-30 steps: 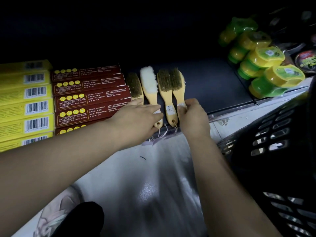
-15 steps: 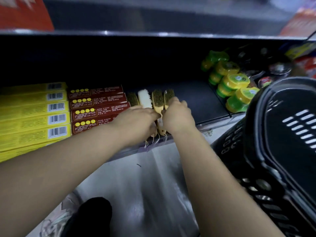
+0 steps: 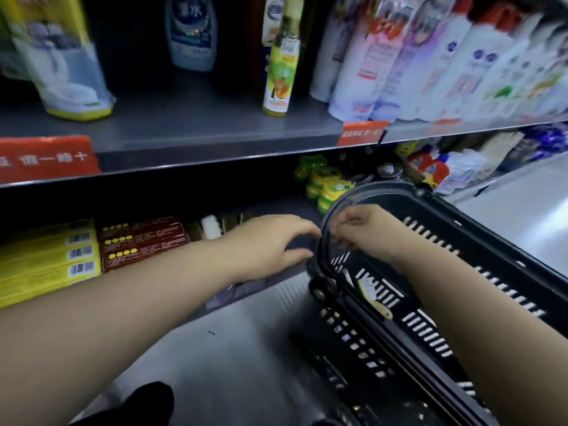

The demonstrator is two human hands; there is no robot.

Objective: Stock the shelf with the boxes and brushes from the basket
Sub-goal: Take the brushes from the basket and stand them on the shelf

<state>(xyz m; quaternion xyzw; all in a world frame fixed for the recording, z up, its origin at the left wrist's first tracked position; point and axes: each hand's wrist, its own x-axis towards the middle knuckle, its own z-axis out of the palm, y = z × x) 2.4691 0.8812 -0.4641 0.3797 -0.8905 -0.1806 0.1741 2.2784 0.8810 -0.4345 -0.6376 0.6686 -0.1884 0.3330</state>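
Several wooden brushes (image 3: 211, 228) lie in a row on the dark low shelf (image 3: 285, 207), to the right of the stacked red boxes (image 3: 143, 241) and yellow boxes (image 3: 46, 256). The black plastic basket (image 3: 436, 272) stands tilted at the right, by the shelf's front. My left hand (image 3: 270, 244) hovers with spread fingers just left of the basket's end and holds nothing. My right hand (image 3: 361, 227) curls its fingers round the basket's raised handle (image 3: 378, 187). A pale brush handle with a label (image 3: 379, 309) shows inside the basket.
Green and yellow tins (image 3: 325, 186) are stacked on the low shelf behind the basket. The shelf above (image 3: 215, 133) carries bottles and pouches, with red price tags (image 3: 46, 158) on its edge. Grey floor and a dark shoe (image 3: 147, 404) lie below.
Both hands have left the brushes on the shelf and moved right to the basket. The right hand now grips its handle. The view has tilted up, showing the upper shelf.
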